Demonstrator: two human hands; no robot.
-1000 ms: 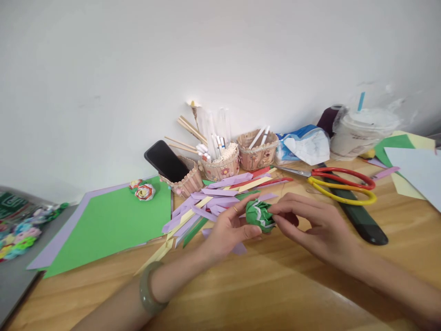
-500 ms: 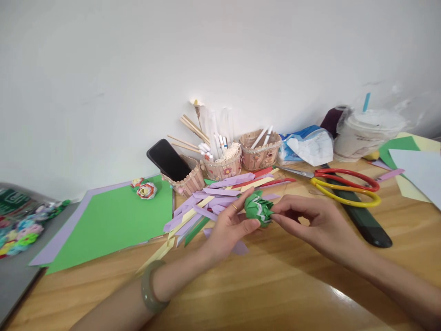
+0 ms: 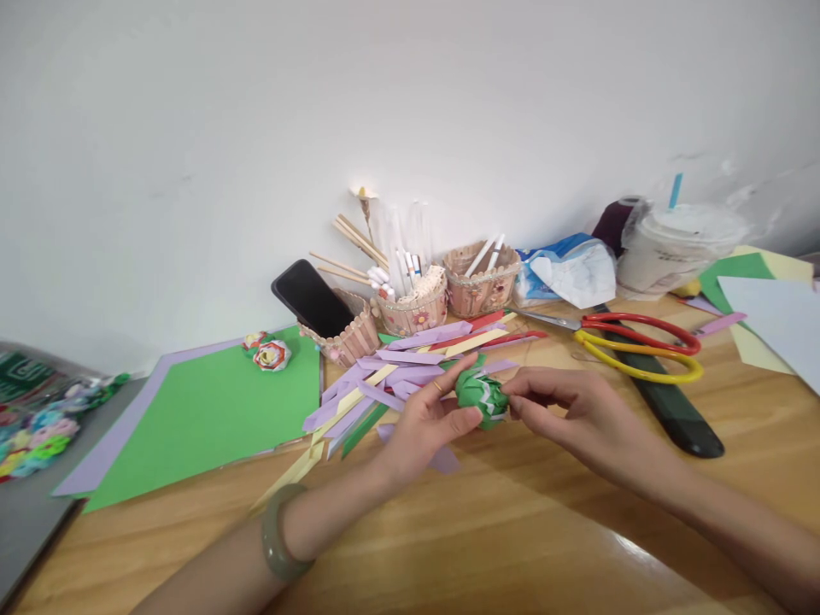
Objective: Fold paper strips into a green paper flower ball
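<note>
My left hand (image 3: 434, 417), with a ring and a bangle, holds a green folded paper ball (image 3: 482, 398) with a white zigzag band between thumb and fingers. On its right side, the thumb and fingertips of my right hand (image 3: 547, 400) pinch the edge of the ball. Just behind the hands lies a pile of purple, yellow, red and green paper strips (image 3: 401, 376). Open scissors (image 3: 631, 342) with red and yellow handles rest to the right of my right hand, across a long black flat object (image 3: 682, 418).
Decorated craft-stick baskets (image 3: 483, 282) stand along the wall, one holding a phone (image 3: 313, 299). Green paper (image 3: 218, 418) with a small paper flower (image 3: 272, 354) lies left. A lidded cup (image 3: 672, 248) and a tissue pack (image 3: 570, 269) are at back right, near loose paper sheets (image 3: 775, 320).
The green paper ball has turned slightly in my hands, showing its white zigzag from another side. My right fingers have closed more tightly together at its edge. The rest lies as before.
</note>
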